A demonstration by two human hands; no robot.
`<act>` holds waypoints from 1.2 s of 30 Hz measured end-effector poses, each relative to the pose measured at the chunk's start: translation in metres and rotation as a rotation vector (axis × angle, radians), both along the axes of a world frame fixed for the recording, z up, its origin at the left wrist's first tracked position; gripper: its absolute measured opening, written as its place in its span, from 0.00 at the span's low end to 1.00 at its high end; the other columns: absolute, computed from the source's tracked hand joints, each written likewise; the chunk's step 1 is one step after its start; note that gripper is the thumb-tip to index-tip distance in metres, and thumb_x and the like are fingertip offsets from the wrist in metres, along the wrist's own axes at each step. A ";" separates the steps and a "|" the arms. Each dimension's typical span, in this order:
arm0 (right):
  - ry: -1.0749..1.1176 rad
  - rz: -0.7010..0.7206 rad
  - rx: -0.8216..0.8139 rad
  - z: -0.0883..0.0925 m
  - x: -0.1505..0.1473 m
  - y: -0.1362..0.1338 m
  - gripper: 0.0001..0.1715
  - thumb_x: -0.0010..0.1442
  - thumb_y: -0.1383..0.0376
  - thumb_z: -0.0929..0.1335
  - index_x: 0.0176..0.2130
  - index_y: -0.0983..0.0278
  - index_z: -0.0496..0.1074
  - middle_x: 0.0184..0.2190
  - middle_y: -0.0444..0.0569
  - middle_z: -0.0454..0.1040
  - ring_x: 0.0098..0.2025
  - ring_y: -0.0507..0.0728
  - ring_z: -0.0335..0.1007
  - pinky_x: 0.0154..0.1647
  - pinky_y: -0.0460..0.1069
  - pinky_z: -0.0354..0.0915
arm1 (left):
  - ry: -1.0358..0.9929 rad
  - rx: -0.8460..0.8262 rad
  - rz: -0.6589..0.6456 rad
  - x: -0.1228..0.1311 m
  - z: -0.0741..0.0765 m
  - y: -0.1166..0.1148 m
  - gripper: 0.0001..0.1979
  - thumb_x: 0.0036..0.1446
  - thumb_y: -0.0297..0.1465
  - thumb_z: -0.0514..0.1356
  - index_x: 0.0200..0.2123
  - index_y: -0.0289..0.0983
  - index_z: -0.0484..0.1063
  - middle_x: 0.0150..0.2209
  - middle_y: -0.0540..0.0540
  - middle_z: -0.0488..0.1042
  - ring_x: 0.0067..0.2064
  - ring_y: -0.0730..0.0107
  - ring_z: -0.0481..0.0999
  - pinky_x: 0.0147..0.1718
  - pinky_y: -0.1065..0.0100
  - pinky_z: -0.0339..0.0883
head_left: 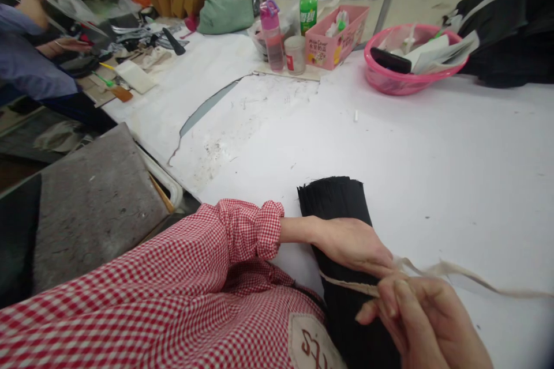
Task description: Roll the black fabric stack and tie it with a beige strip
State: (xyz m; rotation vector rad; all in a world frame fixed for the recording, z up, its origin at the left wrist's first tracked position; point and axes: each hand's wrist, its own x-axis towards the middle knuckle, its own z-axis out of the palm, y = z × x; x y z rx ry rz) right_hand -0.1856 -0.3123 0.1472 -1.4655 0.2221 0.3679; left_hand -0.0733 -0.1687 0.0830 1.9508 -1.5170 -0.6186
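Note:
A thick bundle of black fabric strips (333,199) lies on the white table, with a beige cloth strip (350,284) around it. My right hand (437,320) is closed, thumb and forefinger pinching this strip at the bundle's right side. Across the top of the bundle reaches my left hand (350,242). Its fingers meet those of my right hand at the strip and seem closed on it, though they are partly hidden. A loose end of the strip trails off to the right over the table. The lower part of the bundle is covered by my hands and a checked garment.
At the back stand a pink basin (398,83) with a phone and papers, a pink box (320,49), a green bottle (308,3), a pink-capped bottle (273,40) and a jar (295,55). Black fabric (511,29) is piled far right. Another person (34,57) works at left.

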 end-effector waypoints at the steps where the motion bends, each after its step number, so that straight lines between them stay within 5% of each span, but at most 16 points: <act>1: 0.014 -0.051 -0.019 -0.002 0.002 -0.002 0.14 0.65 0.56 0.67 0.31 0.60 0.63 0.27 0.41 0.67 0.26 0.52 0.71 0.24 0.45 0.67 | 0.029 0.008 -0.017 0.002 0.001 0.001 0.18 0.69 0.42 0.45 0.36 0.40 0.69 0.40 0.47 0.77 0.40 0.66 0.77 0.36 0.66 0.67; 5: 0.030 -0.167 -0.014 -0.008 0.006 -0.006 0.15 0.64 0.56 0.67 0.31 0.61 0.64 0.26 0.42 0.67 0.29 0.52 0.69 0.33 0.47 0.68 | 0.174 0.012 -0.048 0.009 0.006 0.004 0.17 0.68 0.43 0.49 0.38 0.40 0.72 0.40 0.46 0.78 0.42 0.67 0.77 0.41 0.67 0.69; 9: 0.072 -0.181 0.047 -0.016 0.007 -0.011 0.13 0.64 0.57 0.67 0.32 0.61 0.64 0.26 0.41 0.66 0.26 0.50 0.63 0.30 0.46 0.64 | 0.249 -0.052 -0.087 0.014 0.010 0.006 0.13 0.62 0.44 0.58 0.35 0.42 0.74 0.41 0.49 0.77 0.44 0.67 0.76 0.42 0.69 0.69; 13: 0.114 -0.195 0.082 -0.027 0.007 -0.014 0.11 0.64 0.57 0.68 0.34 0.60 0.66 0.23 0.40 0.62 0.26 0.50 0.59 0.28 0.45 0.62 | 0.079 -0.118 -0.121 0.010 0.014 0.007 0.19 0.54 0.52 0.62 0.34 0.41 0.74 0.39 0.47 0.77 0.41 0.64 0.76 0.37 0.67 0.69; 17: 0.032 -0.201 0.059 -0.035 0.010 -0.011 0.14 0.65 0.57 0.67 0.31 0.61 0.64 0.23 0.40 0.61 0.27 0.51 0.57 0.31 0.46 0.60 | -0.186 -0.121 -0.030 -0.005 0.017 0.005 0.16 0.64 0.44 0.55 0.31 0.38 0.72 0.36 0.44 0.77 0.40 0.63 0.75 0.42 0.64 0.69; 21: -0.108 -0.148 -0.164 -0.039 0.012 -0.022 0.16 0.65 0.55 0.66 0.29 0.61 0.63 0.29 0.44 0.67 0.35 0.54 0.64 0.41 0.49 0.62 | -0.305 -0.124 0.050 -0.018 0.018 0.006 0.11 0.65 0.32 0.52 0.31 0.37 0.71 0.37 0.43 0.77 0.42 0.65 0.75 0.50 0.64 0.67; 25: -0.198 -0.043 -0.532 -0.047 0.015 -0.053 0.21 0.64 0.51 0.65 0.51 0.59 0.68 0.51 0.50 0.70 0.48 0.59 0.69 0.46 0.53 0.66 | -0.242 -0.135 0.053 -0.021 0.021 0.010 0.08 0.65 0.30 0.52 0.40 0.36 0.71 0.43 0.44 0.77 0.48 0.67 0.74 0.55 0.65 0.63; 28: -0.303 0.191 -0.554 -0.060 0.024 -0.072 0.26 0.65 0.53 0.63 0.59 0.56 0.64 0.58 0.50 0.66 0.56 0.61 0.65 0.57 0.58 0.63 | -0.217 -0.148 0.062 -0.022 0.022 0.012 0.09 0.65 0.28 0.52 0.42 0.37 0.71 0.42 0.44 0.77 0.48 0.67 0.74 0.56 0.65 0.63; 32: -0.399 0.426 -0.593 -0.068 0.037 -0.083 0.17 0.65 0.55 0.64 0.49 0.57 0.74 0.44 0.50 0.75 0.49 0.61 0.70 0.52 0.57 0.67 | -0.199 -0.153 0.069 -0.024 0.021 0.013 0.09 0.65 0.28 0.52 0.44 0.37 0.71 0.44 0.43 0.77 0.50 0.66 0.74 0.57 0.64 0.62; 36: -0.338 0.473 -0.594 -0.049 0.044 -0.086 0.17 0.67 0.54 0.62 0.34 0.58 0.74 0.29 0.46 0.71 0.34 0.57 0.68 0.36 0.50 0.65 | -0.168 -0.152 0.068 -0.024 0.019 0.014 0.10 0.65 0.29 0.52 0.48 0.36 0.70 0.48 0.43 0.76 0.52 0.66 0.73 0.59 0.64 0.60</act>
